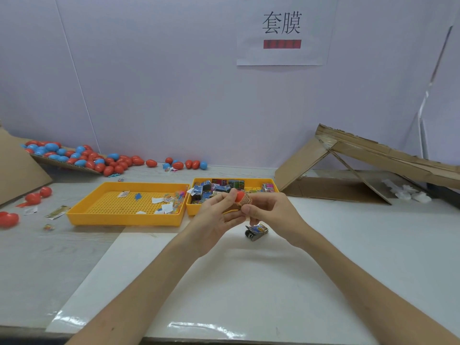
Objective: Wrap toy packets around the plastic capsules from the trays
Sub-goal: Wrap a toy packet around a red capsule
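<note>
1. Across the table [37,270], a white sheet [249,282] is being used as the work surface, and both forearms are being stretched over it.
2. At the far right, a cardboard ramp [373,155] is being propped against the wall, well apart from the hands.
3. Left of centre, the left tray [124,221] is being kept nearly bare, with only paper scraps and a few small bits on its grid floor.
4. Just beside it, the right tray [193,210] is being kept full of folded toy packets, directly behind the hands.
5. Along the far left wall, a heap of capsules [74,155], red and blue, is being stored on a cardboard board, with strays spilling toward the middle.
6. The left hand [216,212] is being curled round the bare end of a red capsule [240,195], pinching it between thumb and fingertips.
7. The right hand [271,210] is being closed on the packet [246,200], pinching it against the capsule's other end.
8. A spare packet [256,231] is being left on the sheet, just below the right hand.
9. The red capsule is being held above the sheet, between the two hands, with the packet banded round part of it.
10. By the look of it, the wrapping step is being carried out. The next move is likely being set up as a turn of the capsule against the right fingers, with the band kept tight so it does not slip off the smooth shell.
</note>
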A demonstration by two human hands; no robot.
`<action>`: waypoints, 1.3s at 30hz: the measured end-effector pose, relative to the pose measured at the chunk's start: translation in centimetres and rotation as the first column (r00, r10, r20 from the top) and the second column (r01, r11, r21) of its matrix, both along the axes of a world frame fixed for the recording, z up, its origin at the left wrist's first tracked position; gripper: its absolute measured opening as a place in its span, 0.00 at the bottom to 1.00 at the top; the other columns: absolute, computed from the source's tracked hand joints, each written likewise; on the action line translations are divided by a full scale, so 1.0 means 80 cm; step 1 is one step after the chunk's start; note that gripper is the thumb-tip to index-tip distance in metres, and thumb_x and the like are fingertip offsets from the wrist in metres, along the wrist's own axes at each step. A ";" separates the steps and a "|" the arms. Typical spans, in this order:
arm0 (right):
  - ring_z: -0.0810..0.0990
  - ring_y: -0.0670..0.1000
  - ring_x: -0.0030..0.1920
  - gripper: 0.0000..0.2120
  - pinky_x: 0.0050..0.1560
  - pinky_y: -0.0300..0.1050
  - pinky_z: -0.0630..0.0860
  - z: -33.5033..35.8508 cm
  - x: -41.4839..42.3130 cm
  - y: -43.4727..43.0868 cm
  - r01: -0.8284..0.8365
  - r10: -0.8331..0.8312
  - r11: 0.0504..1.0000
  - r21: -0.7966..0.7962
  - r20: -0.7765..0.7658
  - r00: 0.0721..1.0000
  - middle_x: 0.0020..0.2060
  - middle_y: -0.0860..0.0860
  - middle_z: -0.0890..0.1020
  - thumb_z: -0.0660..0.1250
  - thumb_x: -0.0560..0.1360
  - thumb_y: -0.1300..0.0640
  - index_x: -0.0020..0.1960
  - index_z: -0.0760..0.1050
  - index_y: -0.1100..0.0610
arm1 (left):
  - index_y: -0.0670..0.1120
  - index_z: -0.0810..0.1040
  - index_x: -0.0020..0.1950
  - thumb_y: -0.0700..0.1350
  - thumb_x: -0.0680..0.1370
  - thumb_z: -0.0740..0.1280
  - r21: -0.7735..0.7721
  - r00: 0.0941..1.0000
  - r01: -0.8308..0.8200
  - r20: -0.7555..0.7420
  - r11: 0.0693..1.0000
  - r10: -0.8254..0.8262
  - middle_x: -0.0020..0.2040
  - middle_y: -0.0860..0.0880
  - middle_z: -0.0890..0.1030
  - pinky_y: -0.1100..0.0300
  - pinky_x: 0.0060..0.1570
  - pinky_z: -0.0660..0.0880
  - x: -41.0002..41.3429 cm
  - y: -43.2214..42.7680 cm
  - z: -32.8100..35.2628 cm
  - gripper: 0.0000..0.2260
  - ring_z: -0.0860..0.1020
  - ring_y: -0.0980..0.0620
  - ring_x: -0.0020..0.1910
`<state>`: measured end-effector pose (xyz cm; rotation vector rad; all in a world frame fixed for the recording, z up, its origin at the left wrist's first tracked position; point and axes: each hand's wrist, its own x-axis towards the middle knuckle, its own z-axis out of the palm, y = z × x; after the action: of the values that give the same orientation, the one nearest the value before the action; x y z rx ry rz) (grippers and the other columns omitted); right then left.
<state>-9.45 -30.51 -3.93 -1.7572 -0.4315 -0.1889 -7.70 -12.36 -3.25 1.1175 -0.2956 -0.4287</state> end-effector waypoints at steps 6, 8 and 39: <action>0.80 0.47 0.33 0.13 0.40 0.39 0.78 0.002 -0.001 -0.001 -0.012 0.012 1.000 0.014 -0.016 1.000 0.40 0.50 0.86 0.72 0.76 0.63 0.60 0.82 0.62 | 0.32 0.70 0.69 0.53 0.77 0.68 0.024 0.999 0.008 0.031 1.000 -0.009 0.58 0.37 0.83 0.58 0.51 0.81 -0.001 0.000 0.000 0.29 0.84 0.45 0.54; 0.81 0.49 0.35 0.13 0.41 0.42 0.79 0.003 -0.002 -0.001 -0.005 0.005 1.000 0.002 -0.014 1.000 0.41 0.52 0.86 0.73 0.76 0.62 0.59 0.82 0.60 | 0.33 0.73 0.66 0.53 0.77 0.68 0.021 0.999 0.011 0.034 1.000 -0.011 0.55 0.39 0.83 0.59 0.48 0.81 0.000 -0.001 0.000 0.26 0.84 0.46 0.51; 0.86 0.54 0.47 0.10 0.47 0.45 0.82 0.004 0.001 -0.002 0.060 -0.055 0.963 0.263 -0.026 0.998 0.44 0.56 0.87 0.77 0.68 0.55 0.49 0.85 0.55 | 0.41 0.81 0.60 0.45 0.71 0.74 0.028 0.982 -0.113 0.157 0.993 0.108 0.48 0.43 0.86 0.60 0.47 0.81 0.003 -0.002 -0.006 0.18 0.85 0.48 0.46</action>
<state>-9.35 -30.65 -3.61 -1.5091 -0.3260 -0.2588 -7.49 -12.54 -3.73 1.1999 -0.3614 -0.2498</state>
